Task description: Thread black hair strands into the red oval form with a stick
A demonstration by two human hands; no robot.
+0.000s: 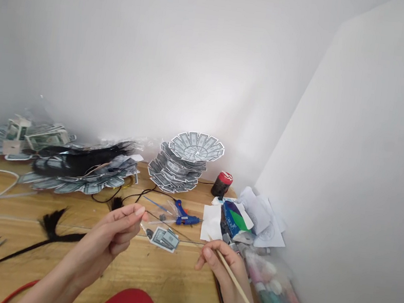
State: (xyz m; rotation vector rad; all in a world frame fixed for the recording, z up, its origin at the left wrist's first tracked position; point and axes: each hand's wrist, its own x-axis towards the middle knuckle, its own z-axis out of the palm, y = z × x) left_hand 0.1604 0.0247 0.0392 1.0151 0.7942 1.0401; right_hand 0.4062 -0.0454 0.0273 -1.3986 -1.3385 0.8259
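Pinching the slim wooden stick (240,291) at lower right near its tip, likely for control, your right hand (227,263) has a snug grip, while your left hand (113,234) sits pinched, contents unclear.

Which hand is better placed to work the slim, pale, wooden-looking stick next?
Probably right: the right hand holds the stick near its far end. The left hand is apart from it, thumb and fingertip pinched.
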